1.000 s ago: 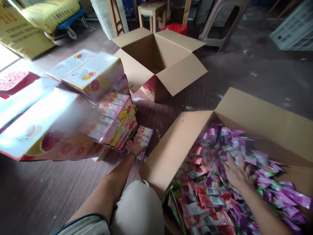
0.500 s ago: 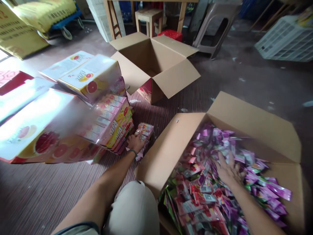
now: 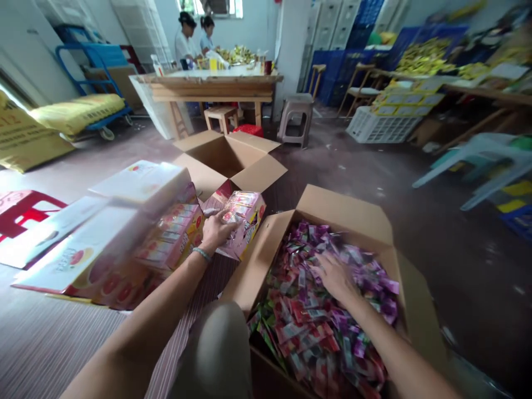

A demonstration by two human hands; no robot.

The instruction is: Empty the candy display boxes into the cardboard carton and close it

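Observation:
My left hand (image 3: 216,228) is closed on a small pink and yellow carton (image 3: 243,220), holding it up beside a stack of similar cartons (image 3: 174,235). My right hand (image 3: 334,274) lies inside a large open cardboard box (image 3: 341,206), fingers spread flat on a heap of purple, pink and green sachets (image 3: 320,321). My knee (image 3: 218,346) shows between my arms.
An empty open cardboard box (image 3: 233,160) stands behind the cartons. Flattened printed cartons (image 3: 75,244) lie at left, near a red stool (image 3: 20,213). Two people (image 3: 193,36) work at a wooden table (image 3: 211,86). Stools, crates and a blue trolley (image 3: 93,64) line the room.
My left hand has lifted the small carton off the floor. The view has tilted up, showing the far room. My right hand stays on the sachets.

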